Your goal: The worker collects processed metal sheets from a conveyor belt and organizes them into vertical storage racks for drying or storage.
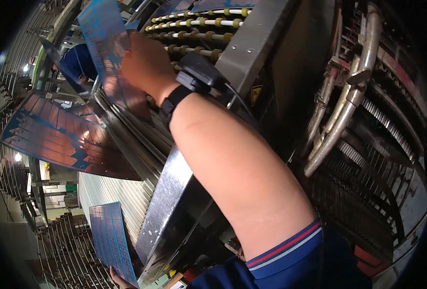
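My right hand (146, 60) reaches far forward and grips the edge of a blue and copper circuit panel (100, 24), which stands tilted beside the roller conveyor. A black strap with a small dark device (199, 74) and cable is on that wrist. At the lower left, my left hand (119, 278) shows only in part, closed on the bottom edge of a blue patterned circuit panel (108, 231) held upright. Between the two, another large copper and blue panel (61, 132) leans at the left, touched by neither hand.
Rows of white rollers with yellow wheels (201, 22) run at the top, beside a metal machine frame (252, 45). A ribbed pale surface (102, 190) lies below the leaning panel. Pipes (343, 106) stand at right, racks (73, 245) at left. Someone in dark blue (78, 61) is beyond.
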